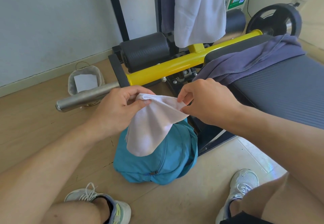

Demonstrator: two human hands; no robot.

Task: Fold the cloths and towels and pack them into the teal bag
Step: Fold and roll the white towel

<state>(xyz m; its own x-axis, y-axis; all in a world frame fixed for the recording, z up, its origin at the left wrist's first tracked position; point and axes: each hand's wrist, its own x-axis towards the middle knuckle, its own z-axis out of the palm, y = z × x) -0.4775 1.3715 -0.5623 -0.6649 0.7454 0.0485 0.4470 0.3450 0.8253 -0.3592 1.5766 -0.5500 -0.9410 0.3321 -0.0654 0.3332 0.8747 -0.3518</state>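
Note:
A small white cloth (150,127) hangs folded between my hands, its lower end over the teal bag (157,162) on the floor. My left hand (115,108) grips the cloth's top left corner. My right hand (205,101) pinches its top right corner. A purple-grey cloth (249,60) lies draped over the end of the grey bench (284,92). A large white towel (198,9) hangs from the rack at the back, with a dark purple cloth (166,4) hanging behind it.
A yellow bar (175,65) and black roller pads (143,51) of a weight bench stand just beyond my hands. A steel bar end (84,99) sticks out left, over a small basket (84,81). A weight plate (275,20) is far right. My shoes (105,204) flank the bag.

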